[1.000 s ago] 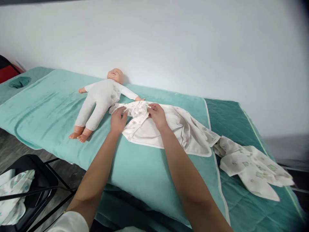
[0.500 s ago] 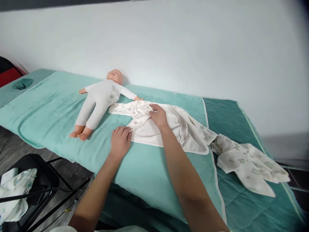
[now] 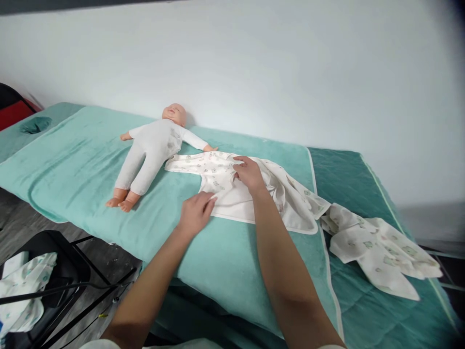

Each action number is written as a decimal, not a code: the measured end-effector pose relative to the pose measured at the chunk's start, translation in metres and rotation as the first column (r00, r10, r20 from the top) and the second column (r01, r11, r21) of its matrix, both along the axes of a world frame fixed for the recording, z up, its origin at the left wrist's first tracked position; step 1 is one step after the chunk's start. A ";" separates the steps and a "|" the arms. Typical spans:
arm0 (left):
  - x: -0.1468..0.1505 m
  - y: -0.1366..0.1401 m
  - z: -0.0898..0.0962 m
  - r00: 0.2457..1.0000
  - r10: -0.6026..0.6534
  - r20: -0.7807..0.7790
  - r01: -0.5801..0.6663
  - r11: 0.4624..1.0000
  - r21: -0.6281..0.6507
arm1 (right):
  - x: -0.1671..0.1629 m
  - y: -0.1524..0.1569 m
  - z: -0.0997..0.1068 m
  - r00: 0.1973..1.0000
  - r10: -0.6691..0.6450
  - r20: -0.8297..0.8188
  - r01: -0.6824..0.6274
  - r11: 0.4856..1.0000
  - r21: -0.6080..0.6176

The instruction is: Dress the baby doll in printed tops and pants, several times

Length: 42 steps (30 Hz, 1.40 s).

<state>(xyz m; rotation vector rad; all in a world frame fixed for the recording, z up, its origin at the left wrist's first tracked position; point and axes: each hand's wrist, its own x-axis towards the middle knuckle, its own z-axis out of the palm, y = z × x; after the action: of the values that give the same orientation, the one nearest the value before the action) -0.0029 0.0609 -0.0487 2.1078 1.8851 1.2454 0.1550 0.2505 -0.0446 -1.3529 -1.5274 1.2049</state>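
Observation:
A white baby top (image 3: 218, 177) with a small green print lies spread on the bed, one sleeve pointing left toward the doll. My left hand (image 3: 197, 212) pinches its lower edge at the near side. Farther up, my right hand (image 3: 249, 173) is closed on the top's front panel, fingertips and thumb pressed on the cloth. Just left of the garment, a baby doll (image 3: 156, 140) in a white body suit lies on its back, its outstretched hand close to the top's upper edge.
A second printed baby garment (image 3: 378, 247) lies crumpled on the bed's darker right end. The bed (image 3: 90, 160) has a green cover and stands against a white wall (image 3: 254, 72). At lower left, a black chair (image 3: 69, 247) carries another printed cloth (image 3: 32, 281).
Both hands have moved to the right. The top's bunched front panel is now drawn out flatter, and its printed side shows more. The doll stays where it was.

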 end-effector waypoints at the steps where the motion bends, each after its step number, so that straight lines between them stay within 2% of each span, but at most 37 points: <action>1: -0.004 0.001 -0.001 0.983 0.102 0.151 -0.100 0.995 -0.021 | -0.003 -0.002 0.002 0.995 0.035 -0.089 -0.035 0.999 0.010; 2: -0.008 0.001 -0.003 0.930 0.215 0.299 -0.214 0.976 -0.039 | -0.008 -0.004 0.003 0.980 0.085 -0.181 -0.080 0.996 0.037; 4: -0.017 0.003 -0.005 0.753 0.396 0.525 -0.434 0.899 -0.055 | -0.018 -0.008 0.003 0.929 0.216 -0.301 -0.184 0.974 0.129; 5: -0.020 0.003 -0.006 0.680 0.442 0.585 -0.520 0.853 -0.041 | -0.023 -0.009 0.002 0.909 0.275 -0.313 -0.229 0.957 0.177; 6: -0.023 0.004 -0.007 0.647 0.462 0.607 -0.577 0.817 -0.007 | -0.028 -0.010 0.000 0.901 0.316 -0.297 -0.261 0.942 0.213; 7: -0.025 0.005 -0.008 0.657 0.467 0.592 -0.606 0.794 0.047 | -0.032 -0.011 -0.002 0.905 0.336 -0.261 -0.277 0.931 0.236; 9: -0.025 0.005 -0.008 0.755 0.442 0.485 -0.583 0.791 0.185 | -0.037 -0.013 -0.007 0.929 0.331 -0.163 -0.280 0.920 0.273; 11: -0.022 0.006 -0.008 0.873 0.363 0.326 -0.456 0.845 0.279 | -0.038 -0.014 -0.010 0.948 0.316 -0.020 -0.293 0.899 0.325; 12: -0.020 0.007 -0.008 0.919 0.311 0.242 -0.373 0.885 0.277 | -0.038 -0.016 -0.011 0.945 0.316 0.079 -0.323 0.879 0.352; 13: -0.018 0.008 -0.007 0.952 0.264 0.156 -0.296 0.925 0.240 | -0.038 -0.017 -0.011 0.928 0.318 0.195 -0.370 0.852 0.371; 15: -0.014 0.011 -0.007 0.980 0.200 -0.017 -0.198 0.975 0.097 | -0.039 -0.022 -0.009 0.842 0.317 0.437 -0.489 0.791 0.367; 18: -0.010 0.014 -0.006 0.960 0.198 -0.197 -0.212 0.976 -0.049 | -0.041 -0.029 -0.005 0.709 0.280 0.647 -0.581 0.752 0.311; 23: -0.011 0.013 -0.005 0.933 0.226 -0.279 -0.240 0.971 -0.016 | -0.026 -0.046 -0.001 0.682 0.239 0.691 -0.575 0.760 0.303; 26: -0.010 0.008 -0.004 0.950 0.129 -0.286 -0.126 0.992 0.031 | 0.006 -0.071 0.001 0.704 0.207 0.680 -0.593 0.697 0.402; 28: -0.009 0.005 -0.002 0.959 0.019 -0.284 -0.012 1.000 0.026 | 0.034 -0.095 0.004 0.739 0.114 0.664 -0.551 0.670 0.498; 30: -0.008 0.003 -0.002 0.962 -0.052 -0.267 0.051 0.999 -0.013 | 0.063 -0.120 0.005 0.725 -0.026 0.689 -0.485 0.691 0.536; 34: -0.007 0.001 0.000 0.970 -0.048 -0.238 0.025 0.995 -0.098 | 0.107 -0.156 0.001 0.625 -0.206 0.753 -0.437 0.707 0.556; 37: -0.007 0.001 0.001 0.965 -0.048 -0.258 0.015 0.992 -0.127 | 0.121 -0.164 -0.003 0.613 -0.244 0.751 -0.410 0.715 0.567; 42: -0.006 0.001 0.001 0.955 -0.004 -0.297 -0.043 0.988 -0.150 | 0.120 -0.164 -0.006 0.687 -0.182 0.703 -0.344 0.771 0.536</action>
<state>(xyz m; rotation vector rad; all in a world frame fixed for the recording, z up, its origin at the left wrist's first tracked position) -0.0089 0.0617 -0.0474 2.3010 2.0422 0.7871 0.2748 0.0864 -0.0502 -1.3206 -2.2993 0.0355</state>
